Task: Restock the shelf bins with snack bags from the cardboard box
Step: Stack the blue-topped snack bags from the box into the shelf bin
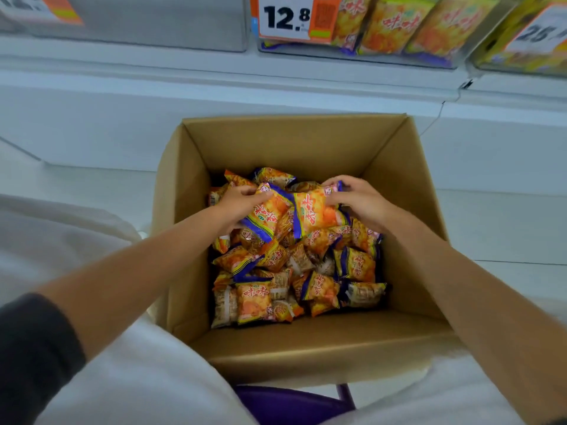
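An open cardboard box (306, 142) stands on the floor below me, its bottom covered with several orange and yellow snack bags (306, 283) edged in purple. Both my hands reach down inside it. My left hand (236, 207) grips a snack bag (266, 216) by its upper edge. My right hand (357, 202) holds another snack bag (316, 211) beside it, fingers curled over its top right corner. The two held bags touch in the middle, raised a little above the pile. At the top, a clear shelf bin (399, 53) holds the same kind of bags.
A price tag reading 12.8 (287, 18) hangs on the bin's front. A bin at the upper left (153, 26) looks empty, and another bin (521, 41) sits at the upper right. The white shelf base (92, 118) runs behind the box. A purple stool edge (291, 403) shows under me.
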Demonstrator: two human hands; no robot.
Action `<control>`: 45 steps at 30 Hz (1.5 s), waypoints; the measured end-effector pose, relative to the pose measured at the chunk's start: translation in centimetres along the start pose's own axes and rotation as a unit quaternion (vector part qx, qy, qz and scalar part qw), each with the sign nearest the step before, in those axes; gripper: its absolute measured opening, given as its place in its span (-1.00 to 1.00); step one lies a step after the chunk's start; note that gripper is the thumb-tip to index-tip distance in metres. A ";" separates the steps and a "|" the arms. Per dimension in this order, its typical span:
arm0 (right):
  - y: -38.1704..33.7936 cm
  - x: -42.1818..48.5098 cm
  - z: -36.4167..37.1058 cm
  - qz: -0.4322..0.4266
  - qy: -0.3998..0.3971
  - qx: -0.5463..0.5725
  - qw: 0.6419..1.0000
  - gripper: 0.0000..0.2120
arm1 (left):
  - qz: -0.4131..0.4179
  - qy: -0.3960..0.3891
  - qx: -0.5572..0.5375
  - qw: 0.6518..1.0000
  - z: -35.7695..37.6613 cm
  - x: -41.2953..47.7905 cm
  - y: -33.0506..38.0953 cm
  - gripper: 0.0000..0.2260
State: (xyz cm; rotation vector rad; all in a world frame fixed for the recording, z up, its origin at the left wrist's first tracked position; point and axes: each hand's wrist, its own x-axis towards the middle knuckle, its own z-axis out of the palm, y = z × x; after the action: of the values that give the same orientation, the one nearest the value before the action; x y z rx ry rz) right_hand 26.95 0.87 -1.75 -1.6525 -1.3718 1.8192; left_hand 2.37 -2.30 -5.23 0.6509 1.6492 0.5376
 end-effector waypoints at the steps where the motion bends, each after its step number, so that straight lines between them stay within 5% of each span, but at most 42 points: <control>1: -1.4 -0.5 -0.2 -0.020 -0.016 0.039 0.999 -0.71 | 0.006 -0.009 -0.004 1.000 0.0 -0.1 0.3 -0.60; 5: -3.5 -1.4 1.5 -0.065 -0.023 0.014 0.998 -0.64 | 0.013 -0.084 -0.077 0.993 0.4 -1.4 2.5 -0.71; 8: -4.1 -1.5 2.2 -0.084 0.017 -0.009 0.996 -0.68 | 0.004 -0.176 -0.156 0.972 -0.1 -3.0 4.4 -0.59; 13: -6.3 -1.7 1.9 -0.159 0.032 -0.022 0.987 -0.73 | 0.076 -0.234 -0.139 0.959 -1.0 -4.3 6.0 -0.47; 18: -8.0 -2.2 1.6 -0.212 0.023 -0.135 0.968 -0.59 | 0.155 -0.145 -0.073 0.974 -1.2 -5.2 8.4 -0.36; 23: -11.8 -3.5 1.8 -0.274 0.023 -0.322 0.906 -0.15 | 0.248 -0.128 0.044 0.959 -2.7 -7.2 12.6 -0.50; 26: -14.5 -4.0 1.5 -0.289 0.072 -0.359 0.885 -0.23 | 0.321 -0.090 0.125 0.934 -3.4 -9.2 16.2 -0.37; 35: -23.2 -4.1 -0.7 -0.340 0.145 -0.139 0.919 -0.40 | 0.479 0.013 -0.043 0.877 -4.0 -12.1 25.4 -0.44; 41: -28.4 -1.9 -2.4 -0.378 0.188 -0.090 0.902 -0.40 | 0.445 0.016 -0.084 0.892 -5.2 -10.4 33.0 -0.73; 45: -28.9 0.6 -2.6 -0.330 0.169 -0.126 0.920 -0.55 | 0.499 0.066 0.019 0.864 -6.2 -7.5 33.2 -0.67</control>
State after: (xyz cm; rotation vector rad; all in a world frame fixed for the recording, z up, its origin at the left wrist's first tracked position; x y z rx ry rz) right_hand 19.00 16.45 21.44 -1.2913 -1.7613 0.9626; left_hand 1.17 17.07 23.48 1.5363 1.3432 1.3076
